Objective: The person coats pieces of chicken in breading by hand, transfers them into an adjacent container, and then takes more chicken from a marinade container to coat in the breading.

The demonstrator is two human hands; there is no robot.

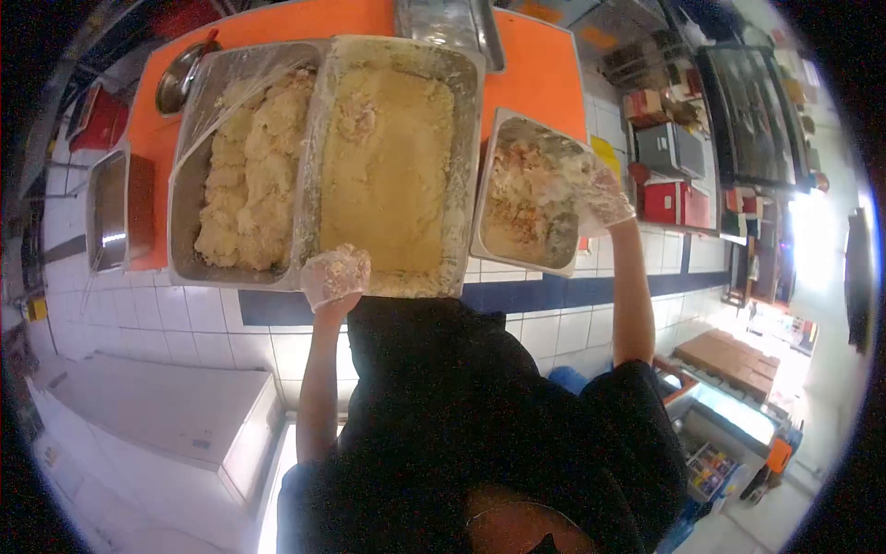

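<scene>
My left hand [338, 275], in a clear glove caked with flour, is curled closed at the near rim of the middle steel pan; what is inside the fingers, if anything, is hidden. Pale yellow breading flour [392, 175] fills that pan [469, 111], and a pinkish lump [358, 120] lies on it near the far left. My right hand [602, 192], gloved and crusted too, is over the right side of a smaller pan [485, 198] of raw, pinkish meat pieces [526, 185]. Its fingers blend with the coating and contents there.
Left of the middle pan, another pan [185, 249] holds heaped flour-coated pieces [258, 175], with plastic film across its far side. A metal bowl [175, 88] and a metal container [448, 23] stand farther back on the orange table [540, 69]. A white chest [175, 415] is at lower left.
</scene>
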